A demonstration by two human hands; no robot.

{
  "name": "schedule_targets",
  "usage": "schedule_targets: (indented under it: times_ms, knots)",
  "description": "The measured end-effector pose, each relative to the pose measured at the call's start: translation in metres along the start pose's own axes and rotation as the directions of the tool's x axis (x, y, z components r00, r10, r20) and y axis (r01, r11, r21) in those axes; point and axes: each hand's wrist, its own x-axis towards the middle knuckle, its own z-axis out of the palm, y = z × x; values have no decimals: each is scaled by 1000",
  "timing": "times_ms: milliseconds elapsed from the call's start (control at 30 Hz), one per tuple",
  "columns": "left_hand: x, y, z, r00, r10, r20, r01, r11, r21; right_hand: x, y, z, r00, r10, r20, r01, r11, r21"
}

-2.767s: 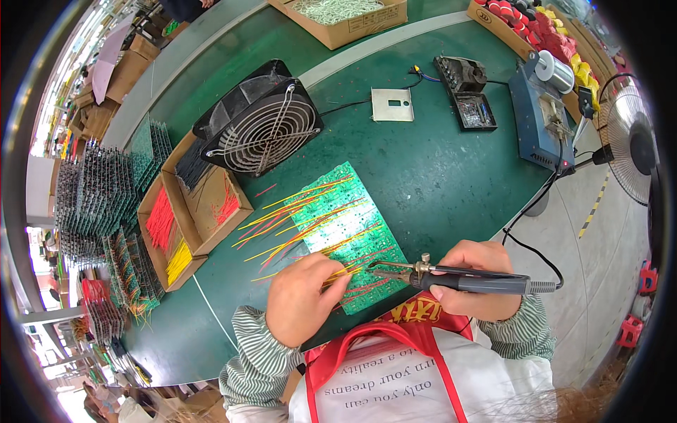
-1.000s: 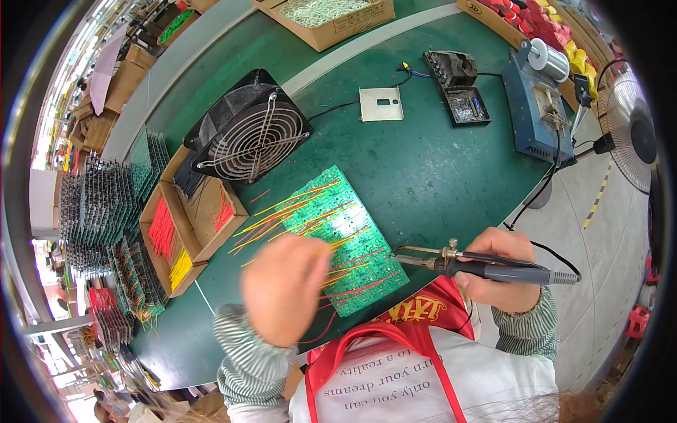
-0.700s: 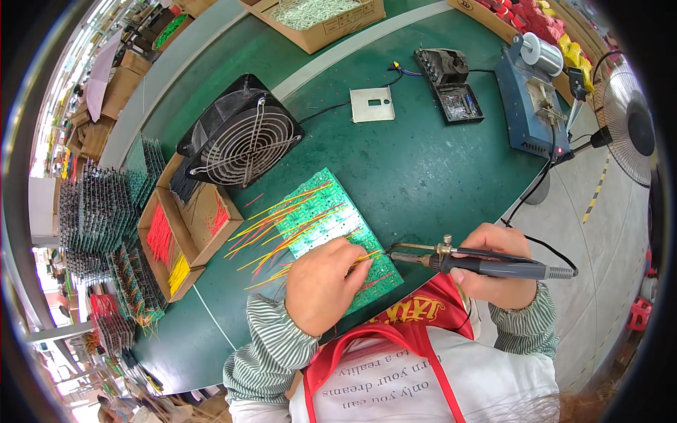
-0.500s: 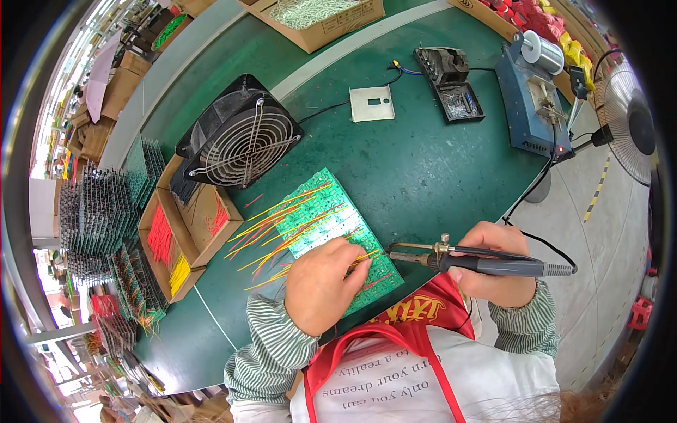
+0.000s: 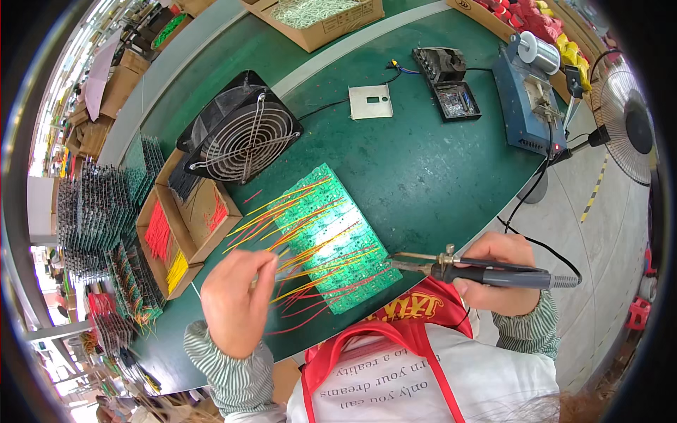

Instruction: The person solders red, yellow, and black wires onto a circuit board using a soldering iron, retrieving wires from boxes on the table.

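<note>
Bench (image 5: pixel 437 166) w/ PCB (image 5: pixel 342 236), R hand (image 5: pixel 506 248) gripping iron (image 5: pixel 497 276), lettering (image 5: pixel 384 381) on clothes (image 5: pixel 493 366).

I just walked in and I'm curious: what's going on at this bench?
A person's right hand grips a soldering iron, its tip by the right edge of a green circuit board. Red and yellow wires lie across the board and stick out past its left side. The left hand is off the board, beside those wires; blur hides whether it holds anything. A divided cardboard tray of wires sits farther left.
</note>
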Motion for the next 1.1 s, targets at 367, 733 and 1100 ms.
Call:
schedule_targets:
  times_ms: [367,733,1100]
  knots:
    - [-50,-41,-8,950,-307,52,282,779,-559,-3,-13,17,999,-1,51,-2,998,56]
    - [-55,-95,33,896,-438,-67,225,581,-782,-7,-17,21,1000,20,-2,-19,998,62]
    - [-62,-33,-30,955,-276,109,293,932,-212,-11,-19,23,999,-2,41,0,999,46]
